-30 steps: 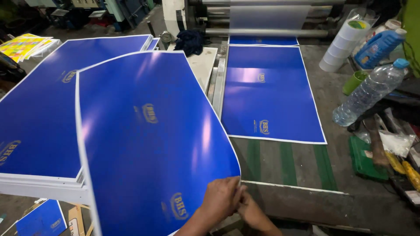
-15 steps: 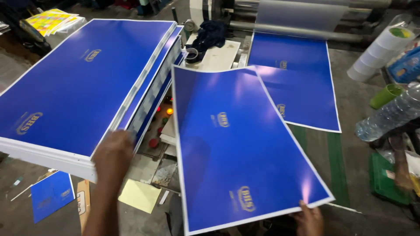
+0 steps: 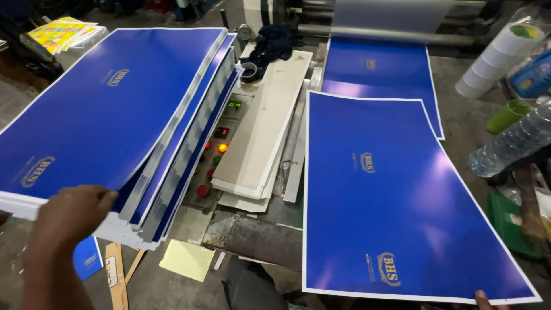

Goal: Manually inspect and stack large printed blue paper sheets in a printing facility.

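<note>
Feeding a blue printed sheet point(image 3: 396, 195) onto the machine bed, seen from the head camera.

The sheet lies flat to the right of the control panel point(image 3: 221, 152), its far edge overlapping another blue sheet point(image 3: 376, 63) that runs under the roller point(image 3: 390, 34). The right hand point(image 3: 488, 299) shows only fingertips at the sheet's near right corner, apparently pinching the edge; the grip itself is cut off. The left hand point(image 3: 72, 215) rests loosely curled, fingers narrow, on the near corner of the stack of blue sheets point(image 3: 109, 109) left of the panel. The step in hand appears to be placing one sheet; the next move would call for squaring it to the bed, then peeling a single top sheet from the stack.
</note>
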